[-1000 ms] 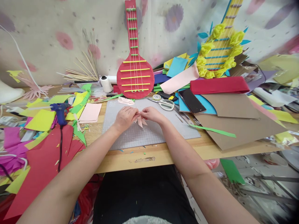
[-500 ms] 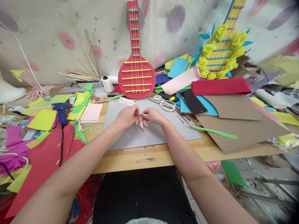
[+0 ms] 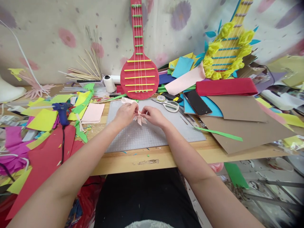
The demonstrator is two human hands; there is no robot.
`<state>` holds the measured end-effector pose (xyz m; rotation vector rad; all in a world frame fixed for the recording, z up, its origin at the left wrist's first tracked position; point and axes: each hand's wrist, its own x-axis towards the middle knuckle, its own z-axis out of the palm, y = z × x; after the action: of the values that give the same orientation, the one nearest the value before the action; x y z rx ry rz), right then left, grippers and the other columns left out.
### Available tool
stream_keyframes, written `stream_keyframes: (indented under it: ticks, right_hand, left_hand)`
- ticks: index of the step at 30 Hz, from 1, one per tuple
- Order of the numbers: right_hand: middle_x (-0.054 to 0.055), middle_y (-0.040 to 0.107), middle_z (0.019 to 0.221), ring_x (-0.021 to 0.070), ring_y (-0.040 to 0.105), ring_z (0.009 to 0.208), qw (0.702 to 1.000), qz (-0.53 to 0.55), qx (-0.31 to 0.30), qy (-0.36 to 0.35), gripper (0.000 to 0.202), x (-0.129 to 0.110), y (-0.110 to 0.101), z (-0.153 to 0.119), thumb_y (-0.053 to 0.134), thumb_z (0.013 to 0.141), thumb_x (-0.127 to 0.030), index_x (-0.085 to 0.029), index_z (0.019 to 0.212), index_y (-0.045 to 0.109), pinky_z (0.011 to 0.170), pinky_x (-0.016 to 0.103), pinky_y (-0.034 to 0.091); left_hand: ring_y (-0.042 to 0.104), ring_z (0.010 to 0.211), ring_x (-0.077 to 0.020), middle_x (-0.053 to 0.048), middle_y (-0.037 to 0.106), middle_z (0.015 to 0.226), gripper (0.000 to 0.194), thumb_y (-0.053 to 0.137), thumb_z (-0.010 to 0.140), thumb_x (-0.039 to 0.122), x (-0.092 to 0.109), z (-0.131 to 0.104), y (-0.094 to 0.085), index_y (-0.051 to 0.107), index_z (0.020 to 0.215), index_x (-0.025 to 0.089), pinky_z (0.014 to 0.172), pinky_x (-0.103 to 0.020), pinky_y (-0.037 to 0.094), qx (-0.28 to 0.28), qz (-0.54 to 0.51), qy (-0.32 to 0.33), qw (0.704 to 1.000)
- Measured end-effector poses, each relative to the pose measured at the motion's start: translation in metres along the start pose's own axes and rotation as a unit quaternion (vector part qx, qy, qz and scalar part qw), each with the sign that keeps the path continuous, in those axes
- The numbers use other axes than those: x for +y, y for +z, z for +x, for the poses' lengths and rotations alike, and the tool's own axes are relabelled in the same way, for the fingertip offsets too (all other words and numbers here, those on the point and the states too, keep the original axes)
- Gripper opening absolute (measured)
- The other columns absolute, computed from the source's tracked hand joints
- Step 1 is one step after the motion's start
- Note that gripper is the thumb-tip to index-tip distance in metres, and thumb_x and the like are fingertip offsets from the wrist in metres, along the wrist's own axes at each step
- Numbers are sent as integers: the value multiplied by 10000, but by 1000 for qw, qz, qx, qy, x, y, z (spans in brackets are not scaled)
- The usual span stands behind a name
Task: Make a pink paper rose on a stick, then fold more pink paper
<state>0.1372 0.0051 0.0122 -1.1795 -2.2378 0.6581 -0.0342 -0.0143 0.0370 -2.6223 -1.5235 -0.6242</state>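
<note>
Over the grey cutting mat [image 3: 142, 139], a pale pink paper piece with several pointed strips [image 3: 140, 119] is held between both hands. My left hand [image 3: 127, 112] pinches its left side, fingers closed. My right hand [image 3: 154, 116] has its thumb and fingertips closed on the right side. The strips hang down below the fingers. Just behind my left hand lies another pale pink paper piece [image 3: 128, 100], partly hidden. White-handled scissors [image 3: 171, 106] rest on the mat to the right of my hands.
A red paper instrument [image 3: 139, 77] stands at the back. A blue glue gun [image 3: 62, 112], pink squares [image 3: 93, 113] and coloured scraps lie left. A black phone [image 3: 198, 103], brown board [image 3: 244, 133] and a green strip [image 3: 219, 134] lie right.
Both hands have shifted slightly; my left hand moved a little left and the fingertips are somewhat farther apart. The pink piece moved slightly left and up. The camera view tilted slightly.
</note>
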Motion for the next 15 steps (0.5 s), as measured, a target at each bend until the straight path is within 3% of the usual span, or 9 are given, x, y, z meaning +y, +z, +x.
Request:
stream_keyframes:
  ticks: [5,15]
  right_hand:
    - [2,614,811,102,498,668,1000,19,-11,-8,195,-1,3,-2,520,787,-360,-183,860,558,611,221,330]
    - [-2,585,708,96,465,630,1000,3,-13,8,113,-3,5,1,542,773,-269,-164,758,580,594,217,306]
  left_hand:
    - [580,840,-221,-56,638,798,73,507,770,144,3,0,-1,516,830,184,801,-359,402,-23,33,10,999]
    - [544,941,-231,-28,668,865,204,565,727,195,-1,1,-2,526,927,203,859,-378,353,-68,-16,20,997]
